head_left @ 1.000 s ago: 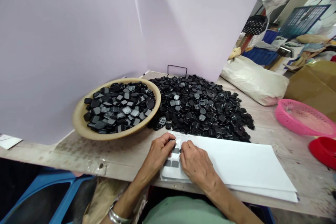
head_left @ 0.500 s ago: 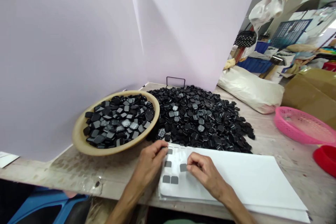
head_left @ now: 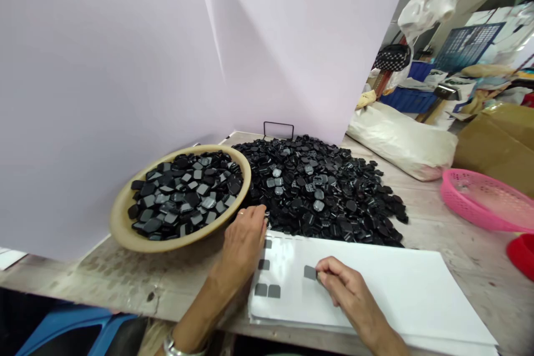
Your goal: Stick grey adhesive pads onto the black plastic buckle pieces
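Two tall pale panels (head_left: pixel 104 94) wall in the back of the worktable (head_left: pixel 200 272) I'm standing beside. A stack of long white sheets (head_left: pixel 396 289) lies along the front edge, its long axis running left to right. Behind it spreads a heap of black pieces (head_left: pixel 308 200), and left of the heap sits a wide tan bowl (head_left: pixel 118 227) full of similar pieces, many showing grey faces.

The left hand (head_left: pixel 245 235) bends down between bowl and sheets, at the heap's near edge, much the nearer hand to those loose pieces. The right hand (head_left: pixel 346 285) is above the sheets, thumb and forefinger pinching a small grey patch (head_left: pixel 309 272) by its right side. The patch juts leftward from that grip, so nearly square that I find no long axis.

Whether the left fingers hold anything I can't tell; the back of the hand hides their tips. The right thumb covers the patch's near corner, and the right forearm runs out of sight below.
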Demonstrator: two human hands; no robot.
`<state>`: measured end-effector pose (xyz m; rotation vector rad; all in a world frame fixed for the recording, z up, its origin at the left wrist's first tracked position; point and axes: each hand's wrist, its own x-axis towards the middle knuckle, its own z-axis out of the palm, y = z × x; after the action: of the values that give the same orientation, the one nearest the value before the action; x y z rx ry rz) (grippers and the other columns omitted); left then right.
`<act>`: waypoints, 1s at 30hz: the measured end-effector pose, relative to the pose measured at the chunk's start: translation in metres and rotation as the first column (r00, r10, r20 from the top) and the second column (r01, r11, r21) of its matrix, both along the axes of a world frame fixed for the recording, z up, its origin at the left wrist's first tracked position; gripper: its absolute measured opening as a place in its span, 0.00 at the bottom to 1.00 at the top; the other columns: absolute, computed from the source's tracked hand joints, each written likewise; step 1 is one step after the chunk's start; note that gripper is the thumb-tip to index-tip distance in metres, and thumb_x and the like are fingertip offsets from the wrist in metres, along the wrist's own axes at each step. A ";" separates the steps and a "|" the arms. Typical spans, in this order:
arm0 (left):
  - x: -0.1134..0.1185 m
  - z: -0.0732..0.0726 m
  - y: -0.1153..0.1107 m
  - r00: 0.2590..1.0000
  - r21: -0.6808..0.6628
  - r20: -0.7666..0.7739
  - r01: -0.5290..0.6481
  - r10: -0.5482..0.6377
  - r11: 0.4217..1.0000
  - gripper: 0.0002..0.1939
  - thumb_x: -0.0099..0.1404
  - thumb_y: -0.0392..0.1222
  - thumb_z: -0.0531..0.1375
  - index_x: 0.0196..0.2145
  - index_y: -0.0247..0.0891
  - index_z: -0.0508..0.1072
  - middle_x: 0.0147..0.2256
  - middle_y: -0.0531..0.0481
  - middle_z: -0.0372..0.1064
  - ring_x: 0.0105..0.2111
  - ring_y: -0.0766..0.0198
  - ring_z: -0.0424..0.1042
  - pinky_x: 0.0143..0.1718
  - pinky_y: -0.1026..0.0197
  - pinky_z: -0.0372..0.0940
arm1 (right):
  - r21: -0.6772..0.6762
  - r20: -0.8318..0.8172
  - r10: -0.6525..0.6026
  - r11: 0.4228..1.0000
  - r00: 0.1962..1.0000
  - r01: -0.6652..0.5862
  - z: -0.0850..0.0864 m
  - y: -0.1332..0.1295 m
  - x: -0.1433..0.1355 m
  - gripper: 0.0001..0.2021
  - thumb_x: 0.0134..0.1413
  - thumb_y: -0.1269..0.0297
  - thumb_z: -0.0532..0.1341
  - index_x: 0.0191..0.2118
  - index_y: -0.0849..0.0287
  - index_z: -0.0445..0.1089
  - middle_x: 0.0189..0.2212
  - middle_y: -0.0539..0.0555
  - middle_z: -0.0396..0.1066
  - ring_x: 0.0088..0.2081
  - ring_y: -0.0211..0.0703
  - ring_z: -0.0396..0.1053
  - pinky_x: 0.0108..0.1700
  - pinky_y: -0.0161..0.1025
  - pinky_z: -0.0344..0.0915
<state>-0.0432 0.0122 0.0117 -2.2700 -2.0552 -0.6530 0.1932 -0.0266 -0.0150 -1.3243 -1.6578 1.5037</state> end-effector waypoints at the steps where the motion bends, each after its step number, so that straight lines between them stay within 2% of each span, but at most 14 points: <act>1: 0.003 -0.010 0.003 0.997 -0.073 -0.069 -0.035 0.030 0.997 0.12 0.67 0.34 0.48 0.43 0.37 0.69 0.39 0.44 0.69 0.41 0.54 0.67 0.42 0.55 0.63 | 0.005 0.002 0.006 1.000 1.000 -0.006 0.000 0.000 0.001 0.10 0.60 0.60 0.52 0.32 0.58 0.65 0.23 0.45 0.55 0.25 0.35 0.54 0.28 0.33 0.53; 4: 0.004 -0.033 0.014 0.983 -0.151 -0.159 -0.118 0.094 0.982 0.13 0.63 0.28 0.48 0.38 0.36 0.70 0.37 0.42 0.67 0.41 0.51 0.65 0.39 0.54 0.63 | 0.013 0.003 0.021 1.000 1.000 -0.021 -0.002 0.000 0.003 0.09 0.60 0.61 0.52 0.32 0.58 0.65 0.25 0.46 0.57 0.26 0.35 0.54 0.29 0.32 0.53; 7: -0.003 -0.042 0.024 0.988 -0.154 -0.128 -0.108 0.088 0.982 0.14 0.63 0.27 0.48 0.35 0.36 0.71 0.36 0.42 0.66 0.42 0.51 0.64 0.40 0.55 0.62 | 0.019 -0.008 0.013 1.000 1.000 -0.013 -0.003 -0.001 0.004 0.09 0.60 0.62 0.52 0.32 0.58 0.66 0.25 0.46 0.57 0.26 0.35 0.54 0.28 0.33 0.53; 11: -0.007 -0.035 0.021 0.998 -0.141 -0.023 -0.069 0.066 0.988 0.14 0.65 0.31 0.48 0.41 0.37 0.70 0.38 0.44 0.66 0.43 0.55 0.65 0.44 0.55 0.61 | -0.004 -0.044 -0.021 1.000 0.999 0.020 -0.007 -0.002 0.006 0.10 0.60 0.59 0.53 0.35 0.58 0.67 0.25 0.46 0.57 0.25 0.35 0.53 0.27 0.33 0.53; 13: -0.002 -0.027 0.011 0.974 -0.124 0.223 0.001 0.027 0.992 0.14 0.66 0.34 0.49 0.47 0.37 0.68 0.42 0.45 0.65 0.44 0.57 0.64 0.46 0.55 0.61 | -0.009 -0.104 -0.060 0.998 0.993 0.060 -0.009 -0.003 0.008 0.11 0.61 0.58 0.53 0.44 0.56 0.67 0.26 0.46 0.58 0.25 0.34 0.54 0.27 0.33 0.54; 14: 0.003 -0.022 0.005 0.916 -0.134 0.401 0.053 0.005 0.990 0.15 0.65 0.36 0.51 0.49 0.39 0.67 0.43 0.46 0.65 0.43 0.58 0.65 0.45 0.56 0.62 | -0.010 -0.153 -0.071 0.997 0.986 0.070 -0.010 -0.003 0.008 0.14 0.61 0.58 0.54 0.49 0.55 0.65 0.27 0.46 0.59 0.25 0.34 0.54 0.27 0.32 0.54; 15: 0.009 -0.017 -0.003 0.808 -0.164 0.589 0.120 0.000 0.979 0.16 0.63 0.37 0.54 0.50 0.40 0.66 0.43 0.47 0.65 0.41 0.60 0.66 0.41 0.58 0.63 | -0.017 -0.211 -0.061 0.998 0.976 0.059 -0.010 -0.003 0.009 0.17 0.60 0.58 0.54 0.53 0.53 0.62 0.28 0.46 0.59 0.25 0.33 0.54 0.26 0.32 0.54; 17: 0.024 -0.010 -0.016 0.498 -0.257 0.864 0.307 0.075 0.916 0.19 0.58 0.36 0.59 0.48 0.41 0.67 0.40 0.50 0.64 0.35 0.64 0.67 0.33 0.63 0.62 | -0.046 -0.324 0.026 0.998 0.946 -0.043 -0.009 -0.004 0.009 0.22 0.58 0.61 0.56 0.58 0.52 0.59 0.29 0.47 0.60 0.23 0.32 0.55 0.24 0.31 0.55; 19: 0.040 -0.008 -0.027 0.205 -0.293 0.954 0.502 0.217 0.814 0.22 0.50 0.33 0.64 0.45 0.39 0.69 0.37 0.52 0.65 0.32 0.68 0.66 0.30 0.66 0.61 | -0.095 -0.376 0.133 0.979 0.917 -0.181 -0.008 -0.005 0.008 0.24 0.56 0.64 0.57 0.59 0.52 0.60 0.28 0.47 0.62 0.23 0.32 0.56 0.23 0.30 0.55; 20: 0.047 -0.008 -0.031 0.102 -0.288 0.954 0.569 0.281 0.770 0.23 0.47 0.32 0.66 0.43 0.38 0.69 0.36 0.52 0.65 0.31 0.69 0.66 0.31 0.67 0.61 | -0.123 -0.374 0.166 0.966 0.912 -0.227 -0.007 -0.006 0.007 0.24 0.55 0.65 0.58 0.58 0.52 0.61 0.28 0.47 0.62 0.23 0.32 0.56 0.23 0.30 0.56; 21: 0.053 -0.009 -0.034 0.034 -0.282 0.943 0.610 0.331 0.741 0.24 0.44 0.30 0.67 0.42 0.37 0.70 0.36 0.53 0.65 0.32 0.69 0.66 0.31 0.67 0.61 | -0.149 -0.363 0.183 0.956 0.914 -0.251 -0.007 -0.006 0.006 0.25 0.53 0.66 0.58 0.58 0.53 0.61 0.28 0.47 0.63 0.23 0.32 0.57 0.24 0.30 0.57; 23: 0.061 -0.012 -0.037 -0.031 -0.288 0.918 0.635 0.396 0.717 0.25 0.41 0.29 0.68 0.39 0.35 0.70 0.34 0.53 0.66 0.31 0.69 0.67 0.31 0.67 0.61 | -0.191 -0.346 0.178 0.948 0.921 -0.256 -0.007 -0.007 0.006 0.25 0.52 0.68 0.59 0.58 0.53 0.62 0.27 0.47 0.63 0.24 0.32 0.57 0.23 0.29 0.57; 25: 0.065 -0.015 -0.038 -0.049 -0.308 0.902 0.621 0.428 0.721 0.25 0.40 0.28 0.68 0.39 0.34 0.70 0.33 0.52 0.67 0.30 0.69 0.67 0.30 0.67 0.61 | -0.213 -0.359 0.164 0.944 0.919 -0.252 -0.008 -0.008 0.006 0.26 0.51 0.67 0.59 0.58 0.54 0.62 0.27 0.47 0.63 0.23 0.32 0.57 0.22 0.29 0.56; 30: 0.066 -0.020 -0.039 0.001 -0.365 0.888 0.608 0.459 0.705 0.23 0.43 0.31 0.68 0.39 0.32 0.69 0.27 0.54 0.69 0.25 0.71 0.67 0.28 0.68 0.61 | -0.211 -0.375 0.144 0.949 0.916 -0.236 -0.008 -0.010 0.008 0.24 0.51 0.67 0.59 0.56 0.56 0.64 0.26 0.47 0.63 0.23 0.31 0.56 0.23 0.29 0.56</act>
<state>0.0228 -0.0272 -0.0083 -2.3900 -3.1199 -2.8045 0.2012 -0.0368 -0.0227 -0.9496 -1.4276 1.9928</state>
